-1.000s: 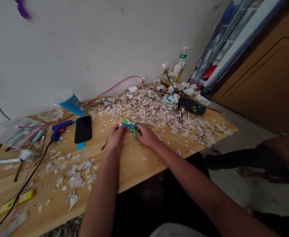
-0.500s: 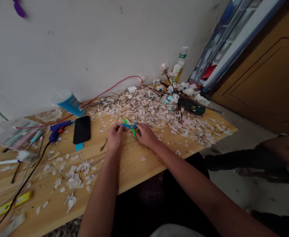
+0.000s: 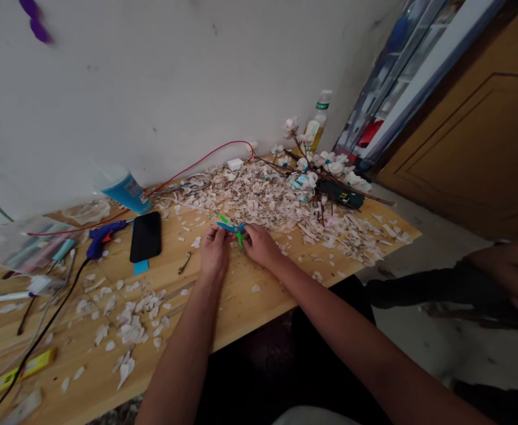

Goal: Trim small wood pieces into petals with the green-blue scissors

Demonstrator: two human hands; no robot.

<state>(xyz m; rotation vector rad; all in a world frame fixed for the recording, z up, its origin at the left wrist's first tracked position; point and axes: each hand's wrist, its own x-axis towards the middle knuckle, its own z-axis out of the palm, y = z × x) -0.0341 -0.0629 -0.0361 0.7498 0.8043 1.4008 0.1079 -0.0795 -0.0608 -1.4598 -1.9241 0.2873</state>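
My right hand (image 3: 261, 243) is closed on the handles of small blue-and-green scissors (image 3: 234, 228), whose blades are spread and point left. Facing the blades, my left hand (image 3: 214, 243) has its thumb and fingers pinched together; what lies between them is too small or hidden to make out. Both hands are held over the wooden table (image 3: 241, 307), close to each other. Just beyond them spreads a heap of pale petal-like scraps (image 3: 259, 192). A smaller scatter of whitish petals (image 3: 132, 324) lies on the left, nearer to me.
Left of my hands are a black phone (image 3: 146, 237), a blue glue gun (image 3: 101, 237), a blue cup (image 3: 130, 192) and a yellow box (image 3: 37, 363). White-flowered branches (image 3: 325, 165) and a bottle (image 3: 316, 124) stand at the back right. Another person's arm (image 3: 507, 265) shows far right.
My left hand has shifted slightly right, nearer the scissors. The scissors' blades remain spread in my right hand. The whole view has tilted a little.
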